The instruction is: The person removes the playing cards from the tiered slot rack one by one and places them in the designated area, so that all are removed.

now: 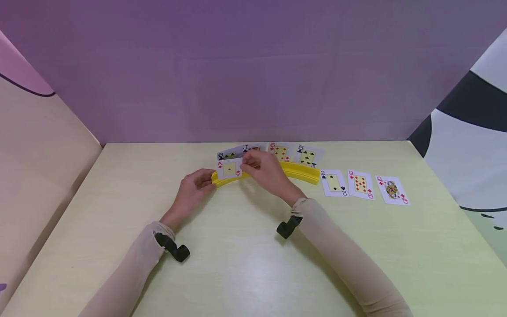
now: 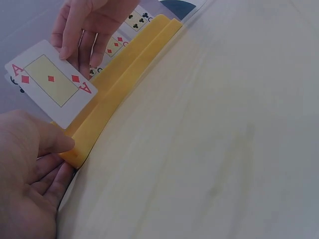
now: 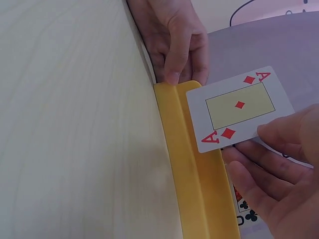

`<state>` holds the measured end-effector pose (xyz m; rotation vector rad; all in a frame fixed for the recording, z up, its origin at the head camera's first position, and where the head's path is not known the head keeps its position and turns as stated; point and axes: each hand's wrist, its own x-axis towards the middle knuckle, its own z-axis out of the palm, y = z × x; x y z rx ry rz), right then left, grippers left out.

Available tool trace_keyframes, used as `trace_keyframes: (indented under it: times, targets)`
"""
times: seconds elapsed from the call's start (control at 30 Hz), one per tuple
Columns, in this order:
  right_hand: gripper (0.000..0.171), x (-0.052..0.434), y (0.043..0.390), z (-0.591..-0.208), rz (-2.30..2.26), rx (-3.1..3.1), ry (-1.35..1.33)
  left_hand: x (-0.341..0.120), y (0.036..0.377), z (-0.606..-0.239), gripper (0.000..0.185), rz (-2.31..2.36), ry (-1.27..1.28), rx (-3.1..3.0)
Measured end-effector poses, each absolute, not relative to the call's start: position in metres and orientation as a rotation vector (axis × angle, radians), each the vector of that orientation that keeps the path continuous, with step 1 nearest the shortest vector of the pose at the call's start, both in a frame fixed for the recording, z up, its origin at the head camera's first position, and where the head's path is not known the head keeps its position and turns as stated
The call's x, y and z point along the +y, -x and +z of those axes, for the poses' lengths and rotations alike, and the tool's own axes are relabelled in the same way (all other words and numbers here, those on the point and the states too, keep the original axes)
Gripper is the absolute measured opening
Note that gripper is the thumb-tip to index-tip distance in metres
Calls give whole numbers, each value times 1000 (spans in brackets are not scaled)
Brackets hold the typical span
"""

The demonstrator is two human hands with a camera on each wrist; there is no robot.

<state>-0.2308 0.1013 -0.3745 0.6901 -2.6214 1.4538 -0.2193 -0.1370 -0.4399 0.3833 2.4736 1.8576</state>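
A curved yellow card holder point(image 1: 301, 172) point(image 2: 119, 84) point(image 3: 192, 174) stands on the pale table with several cards upright in it, among them a 5 of clubs point(image 1: 307, 156). My left hand point(image 1: 192, 190) point(image 2: 27, 172) point(image 3: 174, 37) grips the holder's left end, thumb on its front. My right hand point(image 1: 263, 169) point(image 2: 82, 25) point(image 3: 279, 169) pinches the ace of diamonds point(image 1: 229, 168) point(image 2: 50, 79) point(image 3: 238, 107) by its edge, holding it at the holder's left end, its lower edge at the slot.
Three cards lie face up on the table point(image 1: 245, 264) to the right of the holder: a 2 of spades point(image 1: 334, 182), a 9 of diamonds point(image 1: 360, 184) and a queen of diamonds point(image 1: 391, 189). A purple backdrop point(image 1: 253, 70) stands behind the table.
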Motion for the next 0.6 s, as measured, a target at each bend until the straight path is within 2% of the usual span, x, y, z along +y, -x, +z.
trace_keyframes:
  times: [0.6]
  targets:
    - [3,117,208,-365,1341,-2664,-770,-141,220,-445,34,1876,-427,2457]
